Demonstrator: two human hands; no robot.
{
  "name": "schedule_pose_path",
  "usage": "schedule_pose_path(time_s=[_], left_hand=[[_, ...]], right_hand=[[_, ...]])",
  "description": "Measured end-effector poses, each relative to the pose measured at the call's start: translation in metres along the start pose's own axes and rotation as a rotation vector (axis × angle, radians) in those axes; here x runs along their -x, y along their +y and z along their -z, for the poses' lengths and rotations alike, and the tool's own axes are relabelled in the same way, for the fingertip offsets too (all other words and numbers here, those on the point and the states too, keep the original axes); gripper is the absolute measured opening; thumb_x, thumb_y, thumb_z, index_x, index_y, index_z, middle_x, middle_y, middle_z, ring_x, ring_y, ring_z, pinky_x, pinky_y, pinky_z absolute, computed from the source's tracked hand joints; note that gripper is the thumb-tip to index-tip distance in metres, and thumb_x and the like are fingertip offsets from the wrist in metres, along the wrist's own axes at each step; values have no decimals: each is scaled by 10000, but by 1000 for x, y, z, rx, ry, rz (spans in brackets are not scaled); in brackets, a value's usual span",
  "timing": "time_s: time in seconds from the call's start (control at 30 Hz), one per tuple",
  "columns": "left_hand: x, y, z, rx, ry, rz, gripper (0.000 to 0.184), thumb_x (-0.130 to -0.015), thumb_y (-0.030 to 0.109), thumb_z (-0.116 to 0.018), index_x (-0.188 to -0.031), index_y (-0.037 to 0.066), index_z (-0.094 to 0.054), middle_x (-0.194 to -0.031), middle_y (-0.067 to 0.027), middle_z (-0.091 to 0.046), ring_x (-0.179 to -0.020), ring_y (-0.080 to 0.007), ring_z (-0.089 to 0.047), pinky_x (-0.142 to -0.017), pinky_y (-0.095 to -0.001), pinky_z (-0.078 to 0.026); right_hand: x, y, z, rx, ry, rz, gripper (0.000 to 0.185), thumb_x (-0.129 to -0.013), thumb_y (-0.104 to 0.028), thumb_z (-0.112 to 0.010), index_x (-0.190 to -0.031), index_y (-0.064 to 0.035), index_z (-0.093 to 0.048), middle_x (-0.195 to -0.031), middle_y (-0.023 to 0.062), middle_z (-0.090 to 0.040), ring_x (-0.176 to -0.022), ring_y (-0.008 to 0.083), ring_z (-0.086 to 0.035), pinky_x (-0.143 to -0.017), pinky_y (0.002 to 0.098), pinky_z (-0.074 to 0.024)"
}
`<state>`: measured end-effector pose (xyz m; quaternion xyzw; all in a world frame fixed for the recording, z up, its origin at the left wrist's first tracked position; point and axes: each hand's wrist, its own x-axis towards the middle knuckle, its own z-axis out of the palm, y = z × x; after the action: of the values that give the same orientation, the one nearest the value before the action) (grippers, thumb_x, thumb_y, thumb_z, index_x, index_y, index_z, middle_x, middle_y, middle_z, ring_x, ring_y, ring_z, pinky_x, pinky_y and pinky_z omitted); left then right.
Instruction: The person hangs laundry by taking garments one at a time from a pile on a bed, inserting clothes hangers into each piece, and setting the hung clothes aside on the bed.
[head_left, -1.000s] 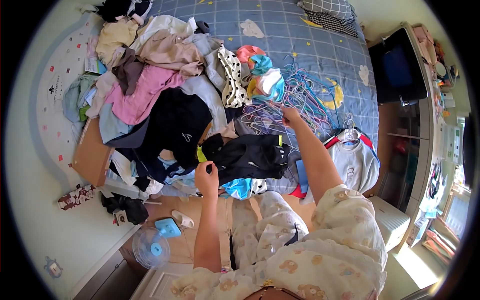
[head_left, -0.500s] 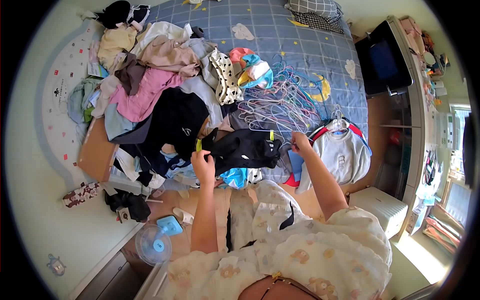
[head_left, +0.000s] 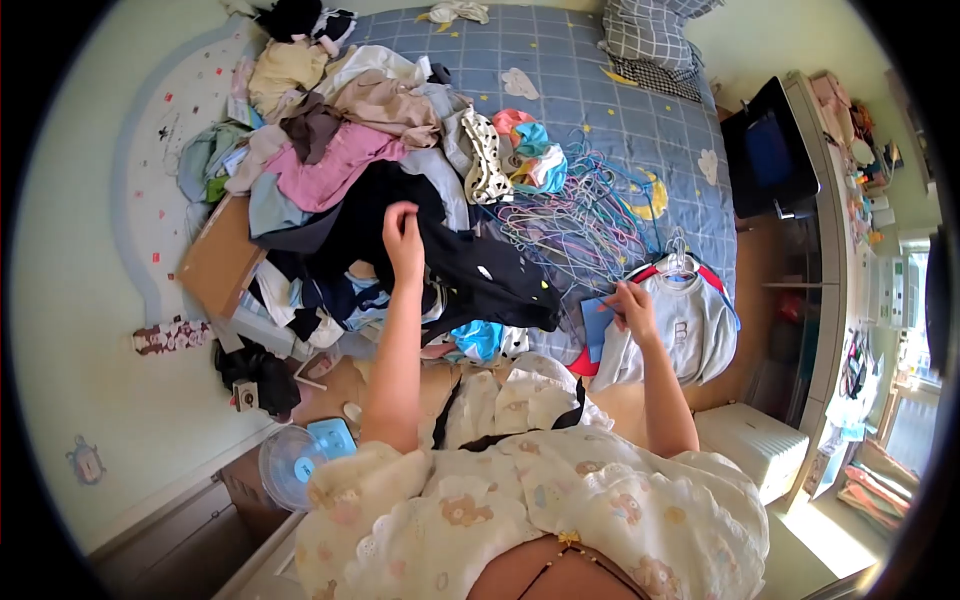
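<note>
A black garment (head_left: 490,275) with small yellow-green marks and a white logo lies spread across the front of the bed. My left hand (head_left: 403,240) is raised at its left end, fingers closed and apparently gripping the cloth against a black pile behind. My right hand (head_left: 634,308) is beyond the garment's right end, with thumb and fingers pinched together; what is between them is too small to make out. Beside that hand lies a grey sweatshirt (head_left: 675,325) with a letter on its front, on a hanger atop other clothes. A tangle of coloured hangers (head_left: 580,215) lies behind the black garment.
A heap of clothes, with a pink garment (head_left: 335,165) among them, covers the left of the bed. A cardboard box (head_left: 215,255) stands at the bed's left side. On the floor are a fan (head_left: 290,468) and a white cabinet (head_left: 755,445).
My left hand has moved up and away from me, and the black garment's left part has shifted. My right hand has moved slightly right, away from the garment. The view has shifted too.
</note>
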<state>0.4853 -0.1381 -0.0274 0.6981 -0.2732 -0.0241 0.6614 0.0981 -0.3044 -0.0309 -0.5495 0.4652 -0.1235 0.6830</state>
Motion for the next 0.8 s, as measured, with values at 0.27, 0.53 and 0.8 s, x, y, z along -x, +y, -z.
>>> schedule_pose_path(time_s=[0.27, 0.53, 0.8], left_hand=[[-99, 173, 30, -469, -142, -208, 227, -718, 211, -713, -797, 75, -550, -549, -54, -547, -524, -227, -561, -503, -338, -416], [-93, 280, 29, -823, -162, -628, 206, -803, 235, -649, -733, 72, -543, -599, -102, -590, -588, -315, -598, -513, -407, -449], [-65, 359, 47, -680, -296, -844, 185, -777, 228, -659, -792, 82, -545, -705, -66, -582, -694, -277, -584, -614, -371, -440]], right_hand=[[69, -85, -20, 52, -44, 385, 344, -986, -211, -452, -745, 0, -578, -682, 109, -659, -369, 50, -396, -345, 206, -303], [92, -161, -136, 401, 283, 792, 285, -914, -129, -579, -701, -3, -437, -559, 138, -514, -441, 183, -428, -448, 340, -354], [77, -204, -156, 372, 289, 1107, 318, -932, -100, -556, -643, -12, -458, -495, 51, -495, -426, 66, -383, -397, 255, -301]])
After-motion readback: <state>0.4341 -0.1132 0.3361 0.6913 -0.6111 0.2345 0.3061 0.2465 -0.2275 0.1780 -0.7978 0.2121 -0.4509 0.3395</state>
